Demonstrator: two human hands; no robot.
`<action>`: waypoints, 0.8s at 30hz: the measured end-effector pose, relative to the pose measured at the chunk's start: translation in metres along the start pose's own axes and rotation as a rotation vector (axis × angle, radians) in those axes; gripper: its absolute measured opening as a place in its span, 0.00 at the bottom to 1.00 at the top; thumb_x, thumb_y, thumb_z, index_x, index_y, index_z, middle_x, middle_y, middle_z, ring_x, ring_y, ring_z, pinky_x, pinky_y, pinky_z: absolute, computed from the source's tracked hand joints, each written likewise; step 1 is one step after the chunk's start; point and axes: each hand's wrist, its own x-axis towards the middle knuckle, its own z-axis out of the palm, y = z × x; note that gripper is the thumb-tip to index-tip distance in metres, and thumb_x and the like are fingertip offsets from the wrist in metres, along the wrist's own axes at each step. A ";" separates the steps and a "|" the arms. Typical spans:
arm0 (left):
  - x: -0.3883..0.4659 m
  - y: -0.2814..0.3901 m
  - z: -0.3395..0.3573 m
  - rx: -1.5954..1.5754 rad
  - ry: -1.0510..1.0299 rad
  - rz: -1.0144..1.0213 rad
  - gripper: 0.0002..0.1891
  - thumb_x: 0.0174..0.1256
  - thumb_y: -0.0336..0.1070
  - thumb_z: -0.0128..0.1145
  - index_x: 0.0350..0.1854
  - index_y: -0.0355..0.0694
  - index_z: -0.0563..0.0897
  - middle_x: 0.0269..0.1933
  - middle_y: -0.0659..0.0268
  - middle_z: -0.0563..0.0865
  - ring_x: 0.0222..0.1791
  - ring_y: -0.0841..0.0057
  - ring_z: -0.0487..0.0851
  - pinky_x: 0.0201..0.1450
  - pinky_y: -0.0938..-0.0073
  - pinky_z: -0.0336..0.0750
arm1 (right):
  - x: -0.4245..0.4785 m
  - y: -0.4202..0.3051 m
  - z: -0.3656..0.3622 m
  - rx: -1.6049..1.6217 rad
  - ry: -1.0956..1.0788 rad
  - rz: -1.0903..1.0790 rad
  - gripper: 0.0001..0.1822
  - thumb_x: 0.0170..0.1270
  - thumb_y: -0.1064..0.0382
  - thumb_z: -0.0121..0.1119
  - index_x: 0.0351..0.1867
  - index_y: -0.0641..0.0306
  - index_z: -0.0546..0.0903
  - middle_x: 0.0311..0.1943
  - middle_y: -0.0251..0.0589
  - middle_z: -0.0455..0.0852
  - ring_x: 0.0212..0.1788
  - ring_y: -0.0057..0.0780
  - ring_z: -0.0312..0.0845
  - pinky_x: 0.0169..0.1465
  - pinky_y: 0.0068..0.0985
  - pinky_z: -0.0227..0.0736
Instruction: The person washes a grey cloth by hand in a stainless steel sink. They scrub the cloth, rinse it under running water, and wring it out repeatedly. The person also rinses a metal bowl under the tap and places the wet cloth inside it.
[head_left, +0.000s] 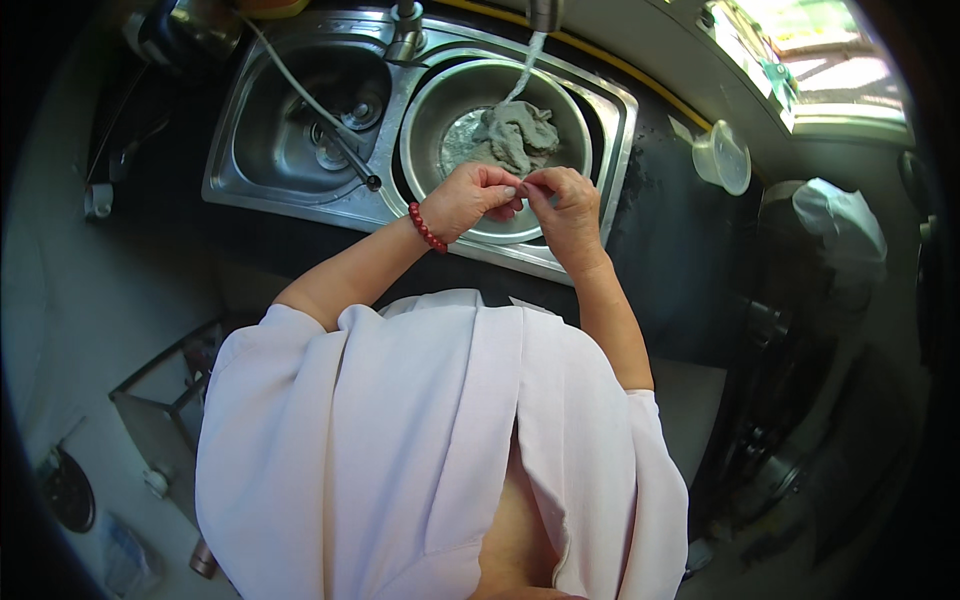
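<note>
Over the near edge of a round stainless steel basin (420, 150), my left hand (472, 201) and my right hand (564, 206) meet at the fingertips. The fingers of both are pinched together; whether something small is between them cannot be told. A red bead bracelet (426, 226) circles my left wrist. In the basin, just beyond my hands, lies a crumpled wet grey-green cloth (517, 135). Water (529, 67) runs onto it from a faucet (545, 13) at the top. The basin sits in the right bowl of a double steel sink.
The left sink bowl (262, 112) has drain fittings, with a hose and metal tube (349, 154) lying across it. On the dark counter (675, 247), right of the sink, stand a clear plastic container (721, 157) and a white plastic bag (840, 214). A window is at upper right.
</note>
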 end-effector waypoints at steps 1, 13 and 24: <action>0.001 -0.001 0.005 -0.002 -0.005 -0.028 0.11 0.66 0.32 0.50 0.45 0.33 0.80 0.36 0.66 0.83 0.35 0.83 0.80 0.43 0.81 0.76 | -0.007 0.002 -0.003 -0.017 0.017 0.019 0.04 0.48 0.66 0.64 0.25 0.60 0.80 0.24 0.37 0.82 0.32 0.37 0.77 0.40 0.32 0.66; 0.016 -0.033 0.054 0.057 -0.216 -0.287 0.09 0.65 0.30 0.51 0.44 0.33 0.78 0.37 0.63 0.83 0.37 0.76 0.82 0.42 0.76 0.77 | -0.105 0.029 -0.018 0.241 0.297 0.323 0.05 0.49 0.67 0.59 0.22 0.65 0.77 0.24 0.45 0.80 0.31 0.43 0.77 0.36 0.34 0.71; 0.024 -0.095 0.203 0.400 -0.468 -0.433 0.08 0.65 0.31 0.51 0.41 0.33 0.79 0.36 0.65 0.84 0.35 0.80 0.81 0.41 0.81 0.75 | -0.258 0.060 -0.064 1.144 0.745 0.752 0.04 0.55 0.68 0.60 0.28 0.66 0.78 0.26 0.34 0.81 0.30 0.18 0.74 0.34 0.18 0.71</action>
